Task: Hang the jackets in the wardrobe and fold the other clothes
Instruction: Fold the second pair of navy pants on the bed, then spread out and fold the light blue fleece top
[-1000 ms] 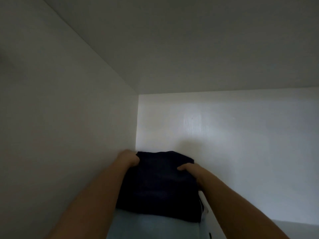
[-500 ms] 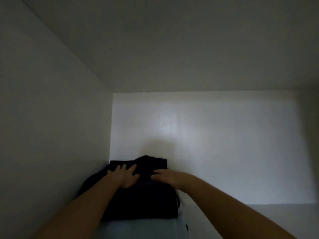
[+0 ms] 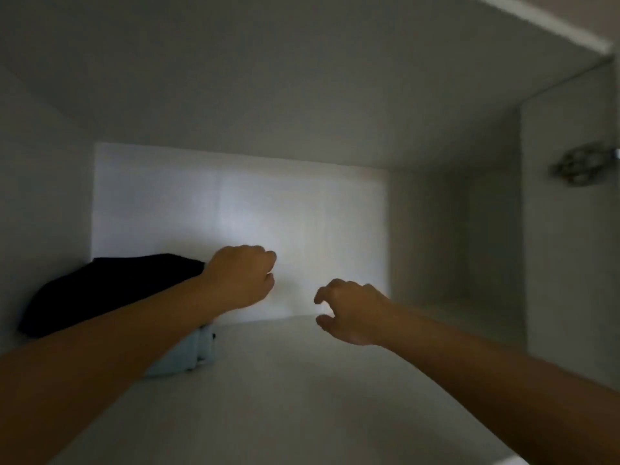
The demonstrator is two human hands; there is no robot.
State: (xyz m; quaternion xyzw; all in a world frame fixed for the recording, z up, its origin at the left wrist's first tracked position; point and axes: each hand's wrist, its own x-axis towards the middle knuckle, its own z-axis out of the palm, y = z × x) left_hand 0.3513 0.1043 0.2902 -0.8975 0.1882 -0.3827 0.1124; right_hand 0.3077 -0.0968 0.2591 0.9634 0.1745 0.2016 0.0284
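Lying folded in the left rear corner of the white wardrobe shelf [image 3: 302,380]: a dark navy fabric garment [image 3: 110,286] stacked on a pale blue folded cloth [image 3: 181,357]. Hovering empty above the shelf: left hand [image 3: 241,276] loosely curled, right hand [image 3: 352,310] half open, fingers bent, gripping nothing.

I'm looking into a dim white cupboard compartment [image 3: 436,229]; light is pooling on the far panel [image 3: 235,209], a hinge [image 3: 577,166] showing right.
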